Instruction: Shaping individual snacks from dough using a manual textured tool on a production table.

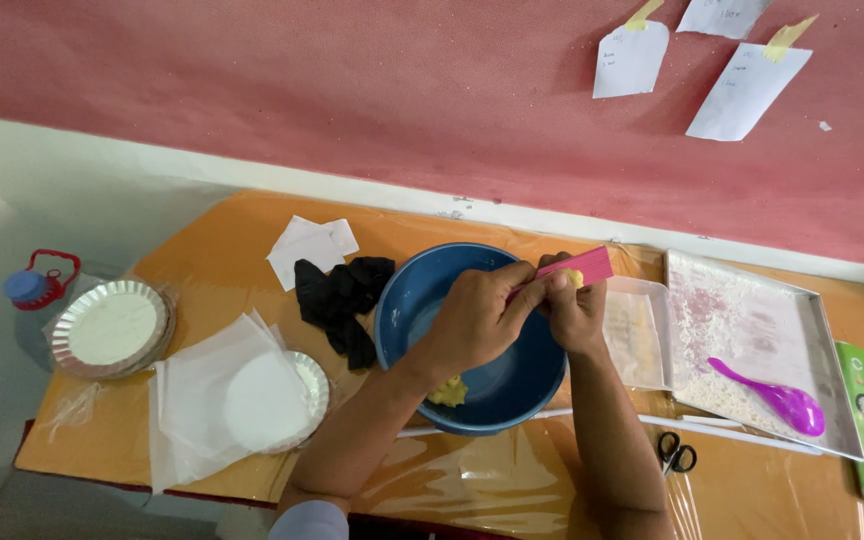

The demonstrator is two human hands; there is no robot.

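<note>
The orange table covered in clear plastic film [512,480] carries all items, listed from largest to smallest. At 3 o'clock from the hands lies a rectangular metal baking tray dusted with white flour [812,310], with a purple plastic spoon [777,397] resting in it. The round blue plastic bowl [512,395] sits directly beneath the hands and holds a lump of yellow dough [449,392] at its 7 o'clock edge. At 9 o'clock, well apart, stand two fluted silver foil pie tins, one on its own [107,328] and one under translucent white paper sheets [217,400]; a crumpled black cloth [342,295] lies between them and the bowl. Black-handled scissors [676,453] lie at 5 o'clock. The left hand [477,318] and right hand [574,310] meet above the bowl, both closed on a flat pink plastic scraper [582,266]; a small bit of yellow dough shows at the right fingertips. Judged step: dough is being cleaned off the scraper over the bowl. The next move calls for a firm pinch along the blade edge, keeping the scraper above the bowl so released dough drops inside.
</note>
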